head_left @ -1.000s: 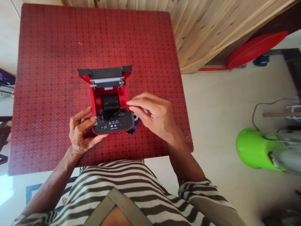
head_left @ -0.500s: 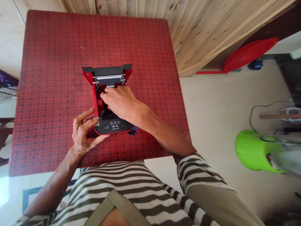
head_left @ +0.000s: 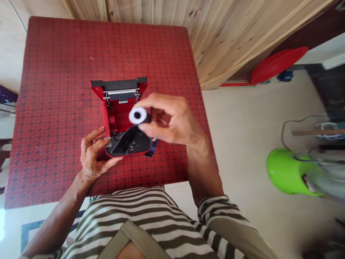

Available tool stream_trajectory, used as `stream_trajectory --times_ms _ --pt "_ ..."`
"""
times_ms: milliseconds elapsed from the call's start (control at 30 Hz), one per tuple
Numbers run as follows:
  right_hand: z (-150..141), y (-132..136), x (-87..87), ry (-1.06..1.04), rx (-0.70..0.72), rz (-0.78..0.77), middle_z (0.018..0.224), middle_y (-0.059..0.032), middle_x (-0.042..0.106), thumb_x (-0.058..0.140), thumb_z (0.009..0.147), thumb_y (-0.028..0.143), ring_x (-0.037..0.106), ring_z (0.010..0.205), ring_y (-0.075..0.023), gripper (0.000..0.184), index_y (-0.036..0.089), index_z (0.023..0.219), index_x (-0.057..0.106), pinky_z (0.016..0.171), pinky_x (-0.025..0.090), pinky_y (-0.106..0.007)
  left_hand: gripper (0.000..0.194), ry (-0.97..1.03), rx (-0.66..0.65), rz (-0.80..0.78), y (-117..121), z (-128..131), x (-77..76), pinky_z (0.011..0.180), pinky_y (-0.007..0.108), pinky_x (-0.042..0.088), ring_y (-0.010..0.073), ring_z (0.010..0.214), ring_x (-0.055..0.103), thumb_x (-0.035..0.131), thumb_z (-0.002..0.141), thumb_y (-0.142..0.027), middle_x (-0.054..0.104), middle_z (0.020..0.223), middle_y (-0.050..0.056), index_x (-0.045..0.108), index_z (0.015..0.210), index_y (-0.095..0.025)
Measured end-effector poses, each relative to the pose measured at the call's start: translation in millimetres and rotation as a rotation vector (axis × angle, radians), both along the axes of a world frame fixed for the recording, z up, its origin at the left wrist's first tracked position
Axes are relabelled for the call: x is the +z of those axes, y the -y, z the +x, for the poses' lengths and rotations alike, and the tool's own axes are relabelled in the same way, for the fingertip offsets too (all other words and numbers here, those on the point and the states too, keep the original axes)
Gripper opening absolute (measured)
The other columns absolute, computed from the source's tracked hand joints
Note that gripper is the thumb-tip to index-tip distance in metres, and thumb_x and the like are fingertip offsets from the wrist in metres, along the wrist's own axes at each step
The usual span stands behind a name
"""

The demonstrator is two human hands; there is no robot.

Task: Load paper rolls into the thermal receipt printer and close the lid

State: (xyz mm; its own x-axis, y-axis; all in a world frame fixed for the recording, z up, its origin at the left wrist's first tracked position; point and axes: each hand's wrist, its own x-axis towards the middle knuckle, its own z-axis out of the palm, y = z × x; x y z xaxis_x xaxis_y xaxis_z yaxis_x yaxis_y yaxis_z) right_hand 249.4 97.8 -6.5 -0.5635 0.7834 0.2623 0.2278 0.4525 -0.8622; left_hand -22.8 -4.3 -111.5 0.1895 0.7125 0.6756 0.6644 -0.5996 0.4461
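Note:
A red and black label printer (head_left: 109, 120) stands on the table with its lid tipped back, its red inside showing. My right hand (head_left: 172, 120) pinches a small paper roll (head_left: 134, 116) above the printer's bay. The roll has a white end with a dark core and a dark outer side; a loose black strip (head_left: 125, 142) trails from it over the printer's front panel. Wrapped round the front left corner of the printer is my left hand (head_left: 94, 153), thumb along the front edge. A small dark blue item (head_left: 151, 150) peeks out by the printer's front right corner.
The table (head_left: 59, 90) has a red patterned cover. Planked wood (head_left: 159, 12) runs behind it. On the floor to the right are a green bucket (head_left: 281, 171), a cable and a wooden stick (head_left: 309, 133). A red round object (head_left: 277, 64) leans farther back.
My right hand has come up out of the printer's bay and moved right, now with the paper roll and its black strip. My left hand keeps its hold on the printer.

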Motion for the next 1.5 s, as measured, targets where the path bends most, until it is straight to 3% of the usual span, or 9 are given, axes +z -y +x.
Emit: stream_trajectory --times_ms 133,267,500,667,800,1000,1100,1267,1500 --pt "30.7 -17.8 -38.0 -0.355 -0.15 -0.291 0.099 0.0005 0.072 0.078 0.09 0.055 0.053 0.061 -0.0089 0.037 0.026 0.11 0.067 0.052 0.043 -0.025 0.075 0.01 0.009 0.021 -1.7 0.6 -1.2 0.094 0.046 0.065 0.0315 0.119 0.073 0.096 0.074 -0.051 0.067 0.137 0.014 0.061 0.135 -0.025" --pt "32.1 -32.0 -75.5 -0.379 -0.21 -0.407 0.099 0.0007 0.069 0.081 0.082 0.07 0.053 0.064 -0.0089 0.055 0.026 0.111 0.064 0.054 0.043 -0.024 0.073 -0.004 0.001 0.045 -3.0 1.7 -2.8 0.09 0.044 0.065 0.0315 0.122 0.071 0.093 0.078 -0.049 0.067 0.138 0.015 0.06 0.138 -0.024" --pt "16.6 -36.0 -100.3 0.088 -0.267 -0.04 0.103 -0.0028 0.073 0.068 0.088 0.033 0.066 0.093 -0.0203 0.021 0.024 0.106 0.065 0.09 0.055 -0.037 0.075 -0.03 0.023 0.05 -3.6 0.2 -3.5 0.091 0.046 0.064 0.0323 0.121 0.071 0.093 0.078 -0.053 0.067 0.136 0.015 0.059 0.139 -0.025" --pt "15.2 -35.3 -111.8 0.212 -0.225 0.009 0.119 -0.0067 0.076 0.063 0.085 0.019 0.069 0.102 -0.0225 0.037 0.021 0.121 0.064 0.099 0.054 -0.043 0.074 -0.036 0.009 0.055 -4.1 0.1 -2.2 0.093 0.046 0.063 0.0328 0.122 0.07 0.092 0.079 -0.051 0.067 0.136 0.017 0.059 0.139 -0.022" --pt "30.8 -23.9 -103.4 0.21 -0.249 -0.091 0.133 -0.0085 0.073 0.07 0.086 0.02 0.067 0.084 -0.0183 0.061 0.022 0.145 0.056 0.087 0.058 -0.04 0.075 -0.031 0.001 0.065 -4.5 -0.2 -2.2 0.093 0.046 0.063 0.0328 0.122 0.07 0.094 0.077 -0.047 0.068 0.131 0.015 0.059 0.139 -0.023" --pt "61.8 19.4 -84.2 0.232 -0.229 -0.196 0.095 -0.0033 0.077 0.073 0.091 0.02 0.068 0.08 -0.0177 0.01 0.021 0.1 0.077 0.074 0.053 -0.032 0.075 -0.027 0.004 0.031 -3.8 -1.1 -1.6 0.093 0.044 0.063 0.0317 0.121 0.07 0.096 0.074 -0.047 0.067 0.135 0.015 0.06 0.136 -0.023" --pt "54.7 36.6 -88.4 0.207 -0.095 -0.243 0.102 -0.0027 0.077 0.076 0.09 0.018 0.068 0.083 -0.0159 0.024 0.022 0.114 0.078 0.074 0.052 -0.03 0.072 -0.021 0.023 0.027 -3.3 -1.3 -3.3 0.094 0.045 0.063 0.0307 0.121 0.07 0.095 0.075 -0.049 0.067 0.134 0.014 0.061 0.134 -0.025" --pt "41.8 47.1 -97.3 0.104 -0.137 -0.199 0.1 -0.003 0.077 0.079 0.093 0.029 0.063 0.077 -0.0142 0.02 0.021 0.112 0.078 0.071 0.048 -0.029 0.072 -0.039 0.079 0.009 -1.2 -2.8 -7.9 0.093 0.048 0.063 0.0298 0.117 0.071 0.091 0.075 -0.064 0.069 0.131 0.011 0.061 0.129 -0.027" --pt "71.9 58.1 -30.1 0.055 -0.139 -0.217 0.119 -0.0057 0.076 0.078 0.093 0.034 0.068 0.09 -0.021 0.029 0.028 0.121 0.072 0.075 0.052 -0.036 0.071 -0.047 0.052 -0.008 -0.3 -0.6 -2.0 0.093 0.047 0.064 0.0295 0.119 0.071 0.092 0.077 -0.059 0.068 0.134 0.011 0.059 0.132 -0.028"
